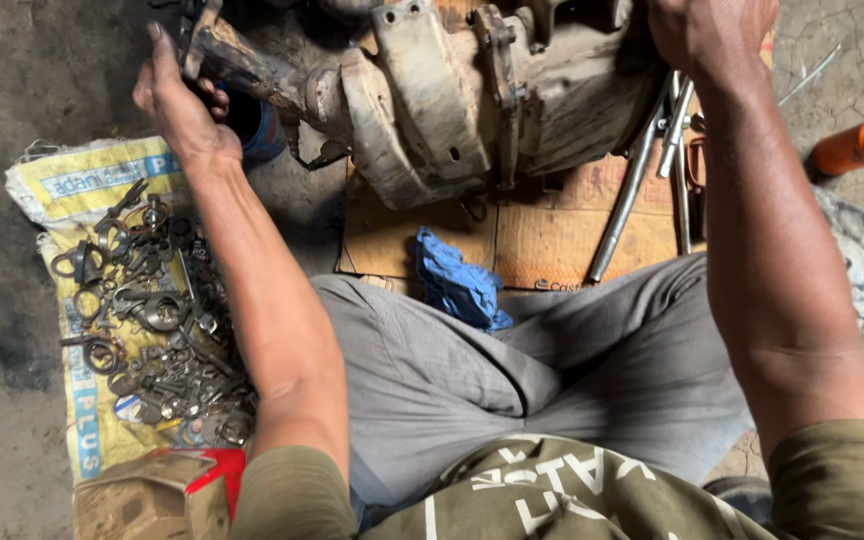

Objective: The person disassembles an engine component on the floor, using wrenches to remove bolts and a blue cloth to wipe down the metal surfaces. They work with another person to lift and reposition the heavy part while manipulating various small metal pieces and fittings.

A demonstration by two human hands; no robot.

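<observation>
Head view: left hand [177, 100] grips gearbox [452, 90] shaft upper left; right hand [712, 35] probably clamps casing top right; greasy hold could slip.

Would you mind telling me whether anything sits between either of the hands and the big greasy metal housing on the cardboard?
Nothing visible does. The left hand is already closed around the narrow shaft end of the metal housing, and the right hand rests on its wide end. The blue rag and the long steel rods lie on the cardboard, clear of both grips.
</observation>
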